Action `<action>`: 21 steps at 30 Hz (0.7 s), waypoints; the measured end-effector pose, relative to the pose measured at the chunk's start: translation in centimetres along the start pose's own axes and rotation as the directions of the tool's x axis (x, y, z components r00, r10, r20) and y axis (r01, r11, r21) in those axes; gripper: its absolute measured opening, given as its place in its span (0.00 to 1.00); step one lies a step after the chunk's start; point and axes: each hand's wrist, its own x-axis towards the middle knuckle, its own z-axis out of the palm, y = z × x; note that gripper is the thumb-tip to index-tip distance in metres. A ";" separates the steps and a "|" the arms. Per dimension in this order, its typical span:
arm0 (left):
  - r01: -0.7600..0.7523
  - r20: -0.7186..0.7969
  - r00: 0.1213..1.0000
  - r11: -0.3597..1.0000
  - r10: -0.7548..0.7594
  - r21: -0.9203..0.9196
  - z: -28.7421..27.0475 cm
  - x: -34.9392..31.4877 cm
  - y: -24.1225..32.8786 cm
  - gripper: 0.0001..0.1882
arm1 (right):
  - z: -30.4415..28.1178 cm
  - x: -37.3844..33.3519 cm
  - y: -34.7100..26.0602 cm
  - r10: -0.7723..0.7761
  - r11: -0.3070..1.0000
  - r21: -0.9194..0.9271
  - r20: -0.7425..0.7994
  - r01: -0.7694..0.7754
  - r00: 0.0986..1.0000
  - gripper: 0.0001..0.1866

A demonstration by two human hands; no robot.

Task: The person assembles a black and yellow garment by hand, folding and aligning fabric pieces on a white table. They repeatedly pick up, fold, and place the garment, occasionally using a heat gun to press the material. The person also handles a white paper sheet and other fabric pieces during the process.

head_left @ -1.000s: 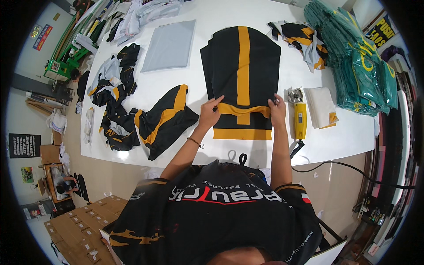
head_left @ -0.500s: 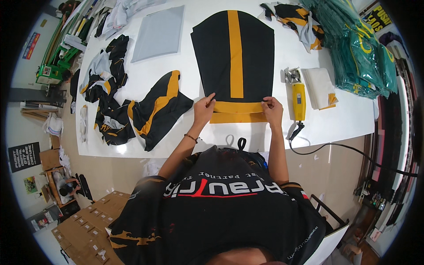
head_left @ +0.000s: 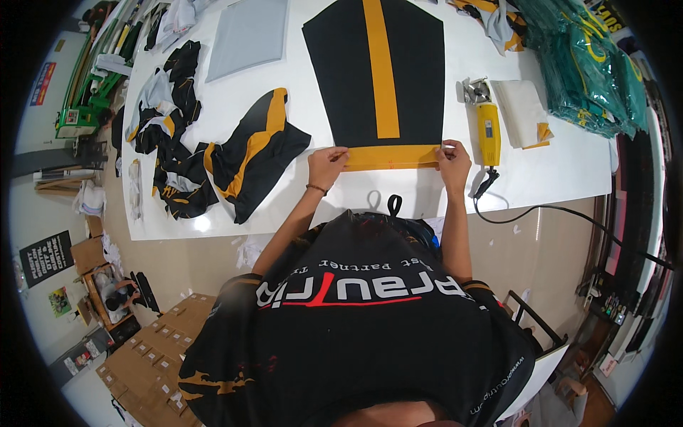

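- Change noted: the yellow band (head_left: 391, 158) of the top black cloth (head_left: 341, 78) has come down over the matching band beneath; a second earlier it was lifted clear of it.
- Finding: only a thin line now parts the two bands, so I judge the layers nearly in line at the lower edge.
- Left hand (head_left: 326, 166): fingers closed in a pinch, no gap seen, on the band's left end.
- Right hand (head_left: 454, 165): fingers likewise drawn together on the right end; the other fingers are curled.
- Location: the cloth lies flat on the white surface (head_left: 270, 206), directly before the person, between a rumpled black-and-yellow piece (head_left: 252, 153) at left and a yellow cutter (head_left: 488, 135) at right, neither touched.
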 end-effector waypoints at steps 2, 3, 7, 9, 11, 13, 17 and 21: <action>-0.004 0.032 0.999 1.000 0.004 0.015 -0.3 0.2 -0.5 0.11 | -0.3 0.2 0.8 -0.025 1.000 0.018 0.002 0.025 1.000 0.15; -0.017 0.047 0.999 0.998 0.014 0.059 -0.5 0.2 -0.1 0.11 | -0.4 0.0 0.7 -0.027 0.999 0.034 -0.004 0.027 1.000 0.15; -0.018 0.058 0.998 0.985 0.008 0.169 -0.8 -0.5 0.7 0.11 | -0.4 -0.3 0.6 -0.039 0.999 0.006 -0.014 0.039 0.999 0.14; -0.011 0.057 0.998 0.983 0.001 0.181 -0.8 -0.7 0.7 0.11 | -0.4 -0.5 0.7 -0.038 0.999 0.010 -0.015 0.038 0.999 0.14; -0.010 0.060 0.998 0.983 -0.001 0.182 -0.8 -0.8 0.6 0.12 | -0.5 -0.6 0.7 -0.039 0.999 0.011 -0.024 0.040 0.999 0.14; -0.002 0.066 0.998 0.982 -0.010 0.186 -0.8 -1.0 0.3 0.12 | -0.3 -0.7 0.6 -0.038 0.999 0.007 -0.029 0.038 0.999 0.13; -0.060 0.083 0.996 0.979 0.044 0.196 -0.9 -1.3 -0.4 0.11 | -0.4 -0.7 0.9 -0.075 0.995 -0.070 -0.036 0.072 0.997 0.13; -0.204 0.083 0.978 0.824 0.189 0.528 -1.7 -0.8 2.1 0.11 | 0.0 -1.0 0.2 -0.248 0.935 -0.281 -0.076 0.218 0.966 0.13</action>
